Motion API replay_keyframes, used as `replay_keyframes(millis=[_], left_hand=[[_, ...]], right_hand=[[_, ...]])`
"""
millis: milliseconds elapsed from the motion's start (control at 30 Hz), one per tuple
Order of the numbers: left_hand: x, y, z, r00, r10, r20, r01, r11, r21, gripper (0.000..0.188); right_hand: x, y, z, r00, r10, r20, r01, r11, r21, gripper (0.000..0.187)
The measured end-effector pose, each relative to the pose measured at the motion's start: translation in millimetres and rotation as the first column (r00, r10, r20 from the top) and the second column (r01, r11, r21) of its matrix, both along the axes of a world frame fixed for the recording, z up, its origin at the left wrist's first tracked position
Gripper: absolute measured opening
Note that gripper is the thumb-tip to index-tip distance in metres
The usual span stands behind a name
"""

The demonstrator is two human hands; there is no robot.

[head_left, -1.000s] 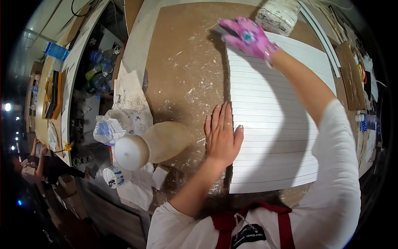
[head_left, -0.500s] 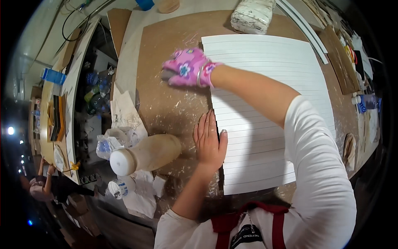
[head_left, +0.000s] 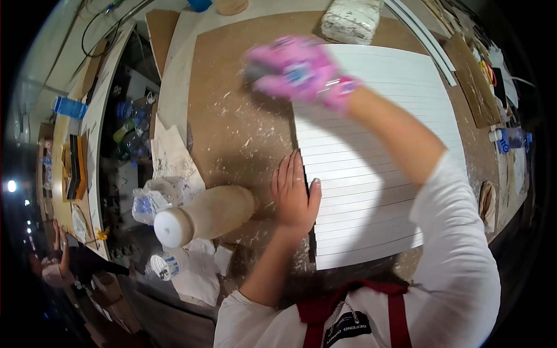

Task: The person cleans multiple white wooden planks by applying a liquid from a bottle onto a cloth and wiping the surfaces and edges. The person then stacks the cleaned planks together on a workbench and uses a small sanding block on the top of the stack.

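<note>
A white rectangular panel (head_left: 377, 191), crossed by thin parallel dark lines, lies on the brown board; I cannot tell whether it is one sheet or strips side by side. My left hand (head_left: 295, 191), bare, rests flat along its left edge, fingers stretched away from me and thumb on the white surface. In a pink flowered glove with grey at the fingertips, my right hand (head_left: 301, 72) is over the panel's far left corner. Motion smears its fingers, so anything held there cannot be made out. Its forearm crosses above the panel.
A large plastic bottle (head_left: 212, 213) with a white cap lies left of my left hand, beside crumpled plastic (head_left: 152, 200) and a small white tub (head_left: 166, 264). A plastic-wrapped block (head_left: 351, 22) sits behind the panel. White strips (head_left: 426, 43) lie far right. A person (head_left: 64, 264) is at lower left.
My gloved right hand has moved right and away from me, from the brown board to the panel's far corner. My left hand stays at the panel's edge.
</note>
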State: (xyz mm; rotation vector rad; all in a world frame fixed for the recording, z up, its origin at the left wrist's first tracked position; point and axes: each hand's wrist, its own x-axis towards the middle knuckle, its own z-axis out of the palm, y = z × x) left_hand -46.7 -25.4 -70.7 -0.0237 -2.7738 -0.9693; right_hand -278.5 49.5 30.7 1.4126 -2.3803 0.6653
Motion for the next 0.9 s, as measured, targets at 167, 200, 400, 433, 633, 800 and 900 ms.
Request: replay_keyframes(millis=[167,200,400,433,633,800,900], left_hand=[[-5.7,6.9,-2.5,0.996,0.017,-0.089,-0.013,0.999,0.048,0.056],[-4.1,2.9,-6.1,0.994,0.035,-0.102,-0.031,0.999,0.039,0.055],[-2.1,-7.3,-4.2,0.999,-0.03,-0.016,0.031,0.997,0.065,0.062],[-3.0,-2.7,-4.9,0.998,-0.025,-0.061,0.027,0.999,0.024,0.062],[-1.4,-3.6,-14.1,0.995,-0.016,-0.095,0.017,1.0,0.014,0.058],[-6.1,2.8,-14.0,0.997,0.001,-0.071,0.002,0.999,0.032,0.052],[-3.3,3.8,-12.5,0.996,0.051,-0.079,-0.049,0.999,0.022,0.048]], right_hand=[[1.7,4.2,-12.9,0.871,-0.305,0.384,0.265,0.952,0.155,0.04],[20.5,-38.0,5.0,0.911,-0.286,0.296,0.147,0.897,0.416,0.04],[45.9,7.1,-1.4,0.927,0.085,0.364,-0.092,0.996,0.0,0.044],[24.9,31.0,-15.4,0.942,-0.175,0.287,0.159,0.984,0.077,0.04],[43.2,-52.9,-25.0,0.979,-0.109,0.171,0.024,0.899,0.437,0.048],[89.2,50.1,13.0,0.886,0.0,0.464,0.091,0.981,-0.172,0.052],[129.8,157.2,23.7,0.488,-0.286,0.825,0.582,0.81,-0.064,0.076]])
